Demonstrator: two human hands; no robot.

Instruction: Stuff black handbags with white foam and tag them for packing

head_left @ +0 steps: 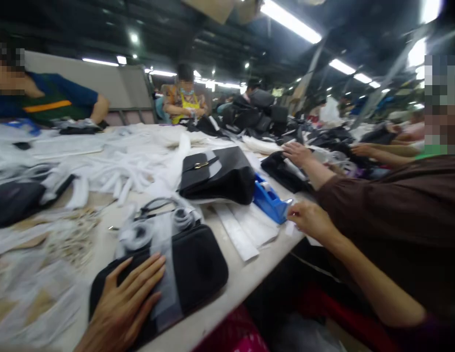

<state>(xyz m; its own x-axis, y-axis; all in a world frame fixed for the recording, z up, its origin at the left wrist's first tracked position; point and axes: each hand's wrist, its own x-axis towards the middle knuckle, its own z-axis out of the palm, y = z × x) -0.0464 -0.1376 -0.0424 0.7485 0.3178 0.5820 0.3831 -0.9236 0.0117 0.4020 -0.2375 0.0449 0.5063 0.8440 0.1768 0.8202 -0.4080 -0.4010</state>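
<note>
My left hand (130,296) lies flat with its fingers spread on a black bag (201,266) near the table's front edge. A translucent whitish strip (165,274) runs across that bag beside my fingertips. Off to the right, my right hand (310,220) is pinched at the front end of a blue tape dispenser (269,200), on the end of the tape. Wrapped coils of strap (137,234) lie against the bag's far side. A second black bag (220,173) with a gold clasp and a pale strip on its flap rests behind.
A co-worker's hand (299,155) in a brown sleeve touches a black bag (284,171) at the right. White strips (238,234) lie by the dispenser. Plastic and paper scraps (47,264) cover the left. More people and piled black bags (253,115) are farther back.
</note>
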